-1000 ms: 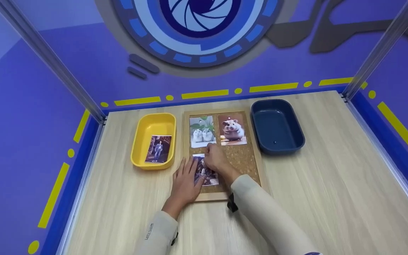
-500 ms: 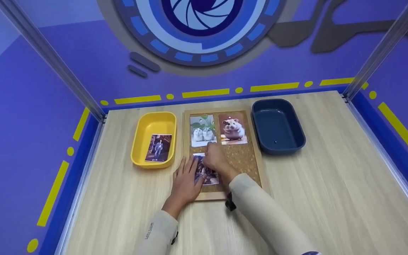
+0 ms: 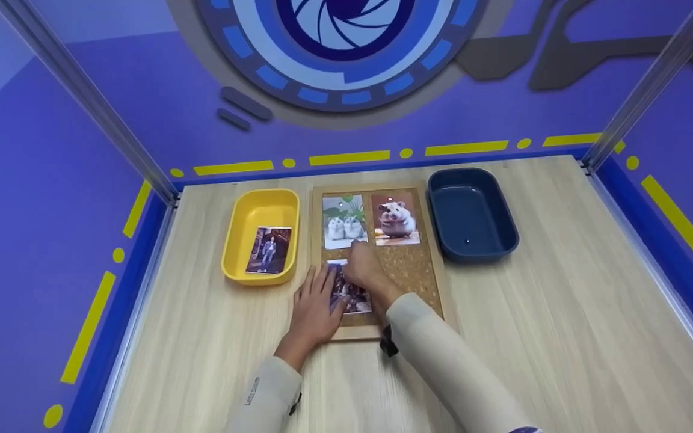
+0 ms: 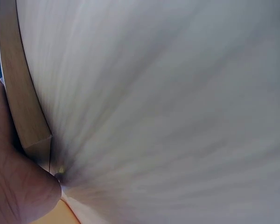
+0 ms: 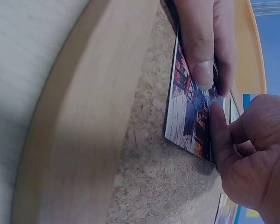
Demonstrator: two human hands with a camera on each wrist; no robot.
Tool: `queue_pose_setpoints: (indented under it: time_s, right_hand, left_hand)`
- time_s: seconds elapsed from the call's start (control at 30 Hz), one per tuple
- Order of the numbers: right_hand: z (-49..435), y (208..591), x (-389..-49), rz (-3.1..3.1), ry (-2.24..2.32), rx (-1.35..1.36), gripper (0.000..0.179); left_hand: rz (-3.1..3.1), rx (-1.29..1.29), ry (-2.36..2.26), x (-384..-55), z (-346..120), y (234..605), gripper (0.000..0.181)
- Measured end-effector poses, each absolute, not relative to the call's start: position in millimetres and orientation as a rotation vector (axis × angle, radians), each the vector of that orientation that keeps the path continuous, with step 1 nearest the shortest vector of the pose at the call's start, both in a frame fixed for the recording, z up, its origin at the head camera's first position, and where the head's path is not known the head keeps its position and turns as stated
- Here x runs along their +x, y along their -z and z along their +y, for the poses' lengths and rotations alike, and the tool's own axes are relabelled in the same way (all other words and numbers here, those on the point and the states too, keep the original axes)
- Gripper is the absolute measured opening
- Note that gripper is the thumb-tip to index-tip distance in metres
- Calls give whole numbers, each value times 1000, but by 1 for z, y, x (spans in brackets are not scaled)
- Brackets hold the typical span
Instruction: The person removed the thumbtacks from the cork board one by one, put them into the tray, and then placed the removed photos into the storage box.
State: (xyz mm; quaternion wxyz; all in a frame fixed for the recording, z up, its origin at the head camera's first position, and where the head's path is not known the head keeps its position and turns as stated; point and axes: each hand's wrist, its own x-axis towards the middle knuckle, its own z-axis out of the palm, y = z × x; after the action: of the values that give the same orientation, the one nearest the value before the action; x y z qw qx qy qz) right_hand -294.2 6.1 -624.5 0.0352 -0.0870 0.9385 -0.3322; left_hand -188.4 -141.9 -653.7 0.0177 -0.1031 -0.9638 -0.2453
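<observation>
A dark printed photo [image 3: 355,302] lies on the lower left of a wood-framed corkboard [image 3: 409,273]. My left hand [image 3: 313,310] rests flat across its left side, fingers extended and thumb over its lower part. At the photo's top edge my right hand [image 3: 367,267] presses down with curled fingers; its own palm and knuckles hide the fingertips, and I cannot tell what is between them. In the right wrist view, that hand's outer finger [image 5: 218,126] lies along the photo [image 5: 189,123]. Above, two hamster photos [image 3: 344,225] [image 3: 396,222] hang from small white pins.
Left of the board stands a yellow tray [image 3: 232,240] holding another photo [image 3: 269,249] of a standing person. A dark blue tray [image 3: 473,210] with one tiny item inside stands to the right. Purple walls [image 3: 346,138] enclose the wooden table [image 3: 563,288] at the back and sides.
The right forearm and wrist have shifted slightly left while that hand stays at the photo's top edge. The left hand has kept its place.
</observation>
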Motion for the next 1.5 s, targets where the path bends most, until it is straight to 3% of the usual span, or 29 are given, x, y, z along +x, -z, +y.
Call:
queue_pose_setpoints:
  time_s: [1.27, 1.5]
  right_hand:
    - [6, 618, -287, 2862, 1100, -272, 14]
    - [5, 634, -290, 2934, 1086, -285, 12]
  left_hand:
    - [-3029, -295, 734, -188, -142, 647, 71]
    - [-3004, -301, 729, -187, -140, 648, 71]
